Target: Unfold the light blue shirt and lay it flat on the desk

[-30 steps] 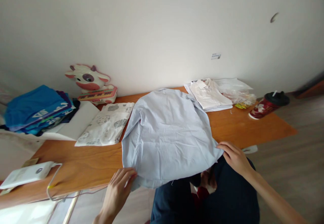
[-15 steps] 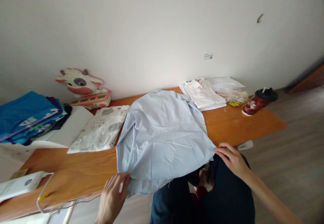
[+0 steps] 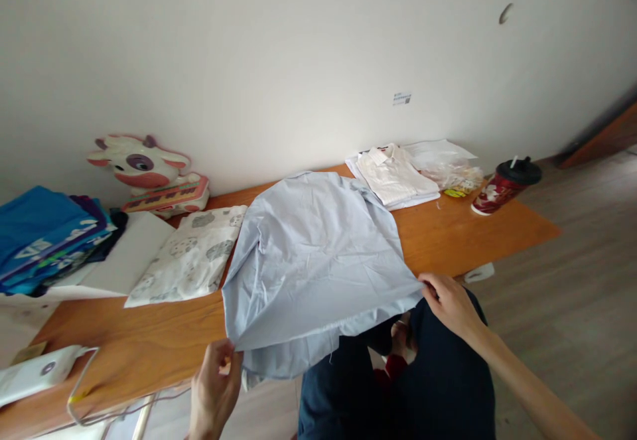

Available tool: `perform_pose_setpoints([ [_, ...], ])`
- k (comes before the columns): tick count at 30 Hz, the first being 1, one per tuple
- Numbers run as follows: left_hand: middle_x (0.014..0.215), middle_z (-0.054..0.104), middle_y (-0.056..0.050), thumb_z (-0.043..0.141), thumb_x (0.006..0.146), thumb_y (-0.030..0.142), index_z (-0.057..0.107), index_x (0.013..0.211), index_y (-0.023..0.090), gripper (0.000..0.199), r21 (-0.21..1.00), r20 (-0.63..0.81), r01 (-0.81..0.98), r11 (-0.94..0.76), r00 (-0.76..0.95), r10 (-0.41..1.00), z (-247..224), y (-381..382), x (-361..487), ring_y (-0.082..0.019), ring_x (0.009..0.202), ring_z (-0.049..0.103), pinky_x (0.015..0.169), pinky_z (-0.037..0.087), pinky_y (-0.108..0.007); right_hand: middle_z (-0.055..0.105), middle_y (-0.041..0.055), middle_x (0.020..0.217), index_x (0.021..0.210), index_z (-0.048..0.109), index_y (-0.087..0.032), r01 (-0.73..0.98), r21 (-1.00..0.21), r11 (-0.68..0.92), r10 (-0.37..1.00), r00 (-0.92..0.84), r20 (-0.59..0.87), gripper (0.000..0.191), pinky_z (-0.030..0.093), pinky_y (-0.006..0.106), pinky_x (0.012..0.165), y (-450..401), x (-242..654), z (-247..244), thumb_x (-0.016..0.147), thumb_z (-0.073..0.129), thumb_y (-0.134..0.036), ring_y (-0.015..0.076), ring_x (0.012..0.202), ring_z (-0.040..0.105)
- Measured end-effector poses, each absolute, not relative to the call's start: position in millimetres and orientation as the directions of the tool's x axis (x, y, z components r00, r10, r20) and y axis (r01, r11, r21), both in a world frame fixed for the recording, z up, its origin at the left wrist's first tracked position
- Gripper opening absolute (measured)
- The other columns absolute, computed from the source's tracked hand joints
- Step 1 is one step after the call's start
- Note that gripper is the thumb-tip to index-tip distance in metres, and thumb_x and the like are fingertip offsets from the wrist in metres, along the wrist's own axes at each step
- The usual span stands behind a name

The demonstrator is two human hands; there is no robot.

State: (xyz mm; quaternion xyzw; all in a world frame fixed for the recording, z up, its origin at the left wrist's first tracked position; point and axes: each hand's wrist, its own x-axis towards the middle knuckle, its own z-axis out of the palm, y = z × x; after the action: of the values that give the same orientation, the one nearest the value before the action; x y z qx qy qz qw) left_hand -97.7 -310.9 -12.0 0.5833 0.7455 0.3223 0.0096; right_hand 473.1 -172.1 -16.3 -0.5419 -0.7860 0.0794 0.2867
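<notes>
A light blue shirt point(image 3: 318, 247) lies spread on the wooden table, its lower end hanging over the front edge. My left hand point(image 3: 215, 380) pinches the hem at its lower left corner. At the lower right corner, my right hand point(image 3: 450, 304) is closed on the same hem. Between the two hands the upper layer's edge is stretched nearly straight, and a lower layer of the shirt droops beneath it toward my lap.
Left of the shirt are a folded patterned cloth point(image 3: 192, 254), a cow toy keyboard point(image 3: 149, 174), blue clothes point(image 3: 44, 234) and a white device point(image 3: 40, 372). Folded white shirts point(image 3: 395, 178), a plastic bag point(image 3: 455, 174) and a red cup point(image 3: 502, 188) are toward the right.
The hem is now pulled tauter and the upper layer is lifted off the lower one. My left hand has shifted slightly left, and both hands have closed more tightly. The view has shifted slightly.
</notes>
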Motion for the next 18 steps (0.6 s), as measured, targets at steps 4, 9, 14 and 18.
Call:
perform_pose_setpoints([
  [4, 0.076, 0.067, 0.001, 0.063, 0.092, 0.035, 0.058, 0.095, 0.024, 0.013, 0.508, 0.489, 0.850, 0.141, -0.419, 0.765, -7, -317, -98, -0.017, 0.067, 0.068, 0.064, 0.055, -0.026, 0.079, 0.0086, 0.111, 0.121, 0.069, -0.027, 0.773, -0.440, 0.458, 0.865, -0.274, 0.419, 0.028, 0.060, 0.042, 0.090, -175, 472, -8, 0.098, 0.053, -0.020, 0.0284, 0.097, 0.077],
  [9, 0.073, 0.068, 0.004, 0.061, 0.091, 0.032, 0.059, 0.094, 0.026, 0.007, 0.444, 0.365, 0.876, 0.189, -0.369, 0.854, 2, -336, -100, -0.015, 0.056, 0.066, 0.052, 0.048, -0.023, 0.078, 0.0067, 0.115, 0.119, 0.070, -0.030, 0.755, -0.334, 0.564, 0.823, -0.479, 0.305, 0.033, 0.060, 0.044, 0.095, -182, 482, 6, 0.096, 0.053, -0.014, 0.0294, 0.105, 0.076],
  [14, 0.068, 0.066, 0.005, 0.056, 0.094, 0.028, 0.057, 0.096, 0.027, 0.003, 0.458, 0.275, 0.861, 0.219, -0.372, 0.887, 5, -361, -94, -0.015, 0.050, 0.063, 0.049, 0.046, -0.022, 0.078, 0.0094, 0.121, 0.131, 0.064, -0.028, 0.778, -0.371, 0.508, 0.843, -0.360, 0.400, 0.038, 0.064, 0.045, 0.089, -199, 490, -7, 0.096, 0.055, -0.017, 0.0317, 0.101, 0.079],
  [18, 0.062, 0.059, 0.007, 0.053, 0.097, 0.029, 0.055, 0.097, 0.028, 0.003, 0.493, 0.197, 0.835, 0.243, -0.380, 0.904, 4, -376, -82, -0.014, 0.048, 0.059, 0.051, 0.047, -0.022, 0.080, 0.0041, 0.118, 0.130, 0.066, -0.031, 0.709, -0.441, 0.550, 0.834, -0.492, 0.249, 0.040, 0.066, 0.040, 0.087, -211, 487, -23, 0.096, 0.053, -0.014, 0.0287, 0.101, 0.080],
])
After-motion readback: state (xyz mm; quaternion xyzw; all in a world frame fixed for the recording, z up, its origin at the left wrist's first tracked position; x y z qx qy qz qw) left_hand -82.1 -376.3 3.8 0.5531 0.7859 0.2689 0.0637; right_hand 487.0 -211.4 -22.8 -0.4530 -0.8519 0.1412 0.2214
